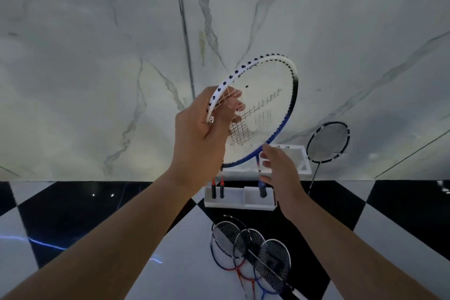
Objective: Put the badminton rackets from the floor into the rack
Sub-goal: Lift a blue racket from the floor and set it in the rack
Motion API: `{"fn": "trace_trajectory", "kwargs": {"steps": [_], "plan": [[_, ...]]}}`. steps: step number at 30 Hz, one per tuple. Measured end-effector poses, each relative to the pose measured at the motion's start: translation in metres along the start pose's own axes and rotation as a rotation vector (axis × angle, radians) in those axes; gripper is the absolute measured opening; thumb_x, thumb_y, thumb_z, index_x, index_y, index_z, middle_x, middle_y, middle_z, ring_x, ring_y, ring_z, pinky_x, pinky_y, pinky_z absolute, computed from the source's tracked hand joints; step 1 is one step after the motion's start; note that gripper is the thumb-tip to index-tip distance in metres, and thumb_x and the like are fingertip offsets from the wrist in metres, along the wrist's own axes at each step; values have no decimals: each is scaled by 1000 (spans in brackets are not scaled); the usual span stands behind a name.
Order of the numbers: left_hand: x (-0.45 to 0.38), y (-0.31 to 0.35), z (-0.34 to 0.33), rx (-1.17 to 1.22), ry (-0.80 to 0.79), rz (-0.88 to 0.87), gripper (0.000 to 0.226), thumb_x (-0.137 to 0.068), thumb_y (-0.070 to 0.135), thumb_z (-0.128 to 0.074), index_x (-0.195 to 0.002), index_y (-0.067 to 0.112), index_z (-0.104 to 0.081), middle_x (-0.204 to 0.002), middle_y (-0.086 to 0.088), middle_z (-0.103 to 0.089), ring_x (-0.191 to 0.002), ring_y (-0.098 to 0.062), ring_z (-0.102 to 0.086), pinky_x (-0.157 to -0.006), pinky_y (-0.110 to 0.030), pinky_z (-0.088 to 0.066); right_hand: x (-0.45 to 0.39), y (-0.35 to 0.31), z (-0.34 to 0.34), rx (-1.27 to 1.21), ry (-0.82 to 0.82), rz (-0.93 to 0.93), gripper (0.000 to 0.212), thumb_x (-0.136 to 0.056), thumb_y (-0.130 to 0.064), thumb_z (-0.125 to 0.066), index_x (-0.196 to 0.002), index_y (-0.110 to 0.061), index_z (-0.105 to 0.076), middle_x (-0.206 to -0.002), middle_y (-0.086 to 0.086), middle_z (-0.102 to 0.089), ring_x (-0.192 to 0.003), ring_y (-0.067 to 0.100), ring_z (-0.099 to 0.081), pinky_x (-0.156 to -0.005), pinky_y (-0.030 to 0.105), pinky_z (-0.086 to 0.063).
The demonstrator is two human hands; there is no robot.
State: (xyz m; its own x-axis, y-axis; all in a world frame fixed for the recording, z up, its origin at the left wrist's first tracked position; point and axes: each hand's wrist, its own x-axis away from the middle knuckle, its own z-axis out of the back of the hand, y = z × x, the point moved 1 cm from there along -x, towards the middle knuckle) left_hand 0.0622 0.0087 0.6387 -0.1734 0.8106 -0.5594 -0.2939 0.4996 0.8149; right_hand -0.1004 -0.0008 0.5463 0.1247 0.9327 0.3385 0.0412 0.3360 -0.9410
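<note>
A white and blue racket stands upright, its handle down in the right compartment of the white rack. My left hand grips the left rim of its head. My right hand is at the shaft just under the head, fingers curled by it. Two red-necked handles sit in the rack's left compartment. Three rackets lie overlapped on the floor in front of the rack. A black racket leans on the wall to the right.
A marble wall rises right behind the rack. The floor has glossy black and white checker tiles with light reflections. A second white frame sits behind the rack against the wall.
</note>
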Motion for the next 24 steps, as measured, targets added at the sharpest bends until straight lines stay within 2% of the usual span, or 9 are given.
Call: {"fn": "trace_trajectory", "kwargs": {"steps": [3, 7, 9, 12, 16, 19, 24], "plan": [[-16, 17, -3, 3, 72, -61, 14, -106, 22, -54, -111, 19, -66, -89, 19, -75, -83, -10, -77, -65, -22, -61, -10, -34, 1, 14, 3, -27, 24, -100, -43, -54, -85, -25, -60, -94, -2, -58, -95, 18, -55, -91, 45, -52], [-34, 37, -14, 7, 158, -66, 16, -106, 20, -53, -112, 12, -66, -93, 7, -76, -81, -15, -78, -60, -20, -59, -29, -67, 10, 46, -57, -37, 30, -98, -47, -56, -85, -21, -64, -93, 0, -65, -93, 18, -62, -91, 43, -55], [-43, 46, -23, 2, 191, -43, 16, -107, 17, -53, -112, 9, -66, -93, 0, -76, -80, -17, -78, -58, -21, -58, -38, -80, 16, 58, -98, -58, 28, -98, -45, -59, -86, -20, -64, -93, 2, -67, -92, 19, -63, -91, 43, -56], [-57, 60, -34, -13, 231, -27, 15, -107, 14, -54, -110, 8, -67, -91, 0, -76, -76, -19, -77, -55, -28, -61, -48, -98, 26, 103, -162, -64, 28, -99, -43, -57, -89, -17, -63, -94, 2, -67, -92, 19, -64, -90, 41, -57], [-71, 71, -45, -15, 261, -42, 13, -107, 15, -54, -107, 11, -67, -87, -2, -76, -73, -20, -77, -54, -32, -60, -61, -116, 38, 131, -217, -13, 28, -99, -44, -57, -97, -17, -64, -93, 0, -68, -90, 18, -67, -87, 38, -59], [-76, 68, -49, 3, 280, -43, 13, -107, 18, -54, -104, 20, -67, -88, -4, -77, -73, -23, -77, -53, -33, -59, -72, -120, 39, 169, -243, 23, 27, -99, -45, -57, -92, -20, -62, -91, 1, -68, -87, 18, -67, -86, 39, -61], [-78, 29, -55, 15, 175, 92, 15, -104, 20, -55, -101, 27, -69, -89, 1, -76, -80, -24, -77, -57, -34, -60, -106, -102, 24, 219, -256, -121, 35, -97, -51, -56, -93, -17, -62, -100, 5, -66, -94, 21, -66, -91, 43, -59]]}}
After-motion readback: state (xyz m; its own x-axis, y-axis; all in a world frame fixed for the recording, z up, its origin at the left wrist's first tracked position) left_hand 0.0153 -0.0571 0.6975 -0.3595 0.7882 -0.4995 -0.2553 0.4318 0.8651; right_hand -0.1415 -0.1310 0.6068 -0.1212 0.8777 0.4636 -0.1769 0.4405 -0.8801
